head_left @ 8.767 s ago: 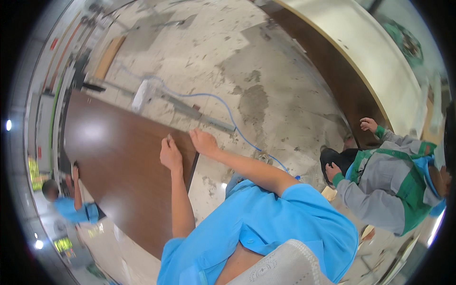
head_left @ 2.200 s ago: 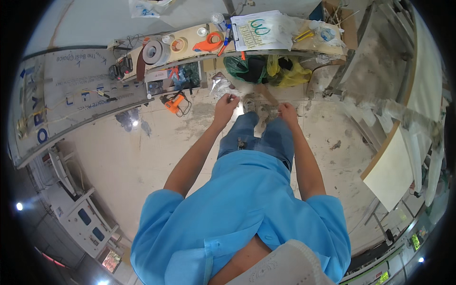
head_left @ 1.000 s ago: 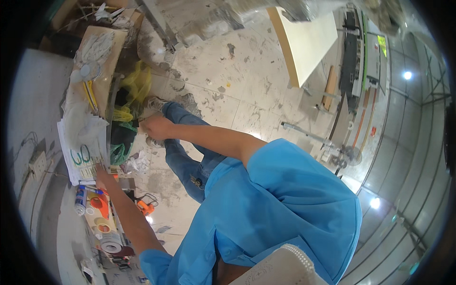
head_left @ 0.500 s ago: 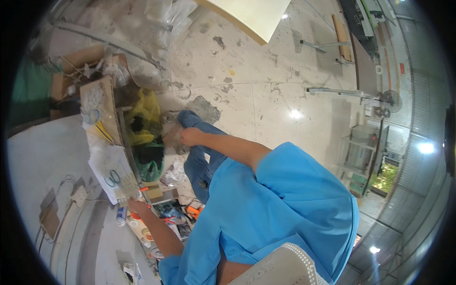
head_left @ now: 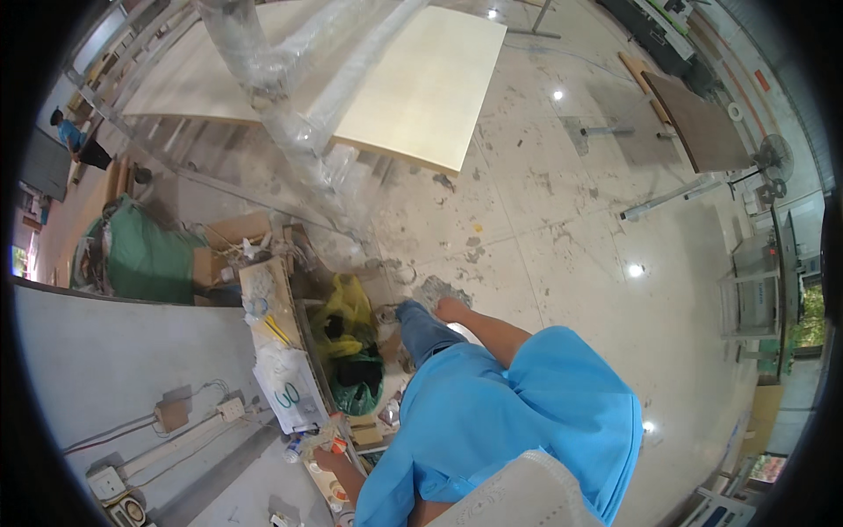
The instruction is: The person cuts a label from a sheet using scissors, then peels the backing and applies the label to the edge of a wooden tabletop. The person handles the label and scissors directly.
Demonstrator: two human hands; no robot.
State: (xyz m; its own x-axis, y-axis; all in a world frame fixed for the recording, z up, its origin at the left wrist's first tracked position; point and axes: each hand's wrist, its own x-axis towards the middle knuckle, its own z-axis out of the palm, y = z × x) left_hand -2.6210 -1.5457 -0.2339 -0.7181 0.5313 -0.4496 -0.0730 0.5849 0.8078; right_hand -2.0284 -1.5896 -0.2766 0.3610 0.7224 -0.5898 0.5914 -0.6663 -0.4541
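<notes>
My left hand (head_left: 328, 461) is low on the left, over a narrow cluttered shelf top (head_left: 318, 481). It is close to a small orange-red item (head_left: 338, 445); its fingers are too small and partly hidden to show whether they grip anything. My right hand (head_left: 451, 309) hangs out in front of my body, above the floor near my jeans leg (head_left: 423, 332). Its fingers look curled closed, and what is in them, if anything, is hidden. Beside the left hand lie a small white-and-blue can (head_left: 294, 450) and white sheets carrying green-handled scissors (head_left: 287, 395).
Yellow (head_left: 349, 303) and green plastic bags (head_left: 358, 400) hang beside the shelf. Large cream panels (head_left: 421, 97) and a plastic-wrapped frame (head_left: 303, 132) are ahead. A dark panel (head_left: 694, 123) and a fan (head_left: 771, 162) stand right. A person in blue (head_left: 72, 136) is far left.
My view has swung up and left, bringing the panels, wrapped frame and far person into sight. My right hand has moved outward, away from my knees. My left hand stays by the shelf.
</notes>
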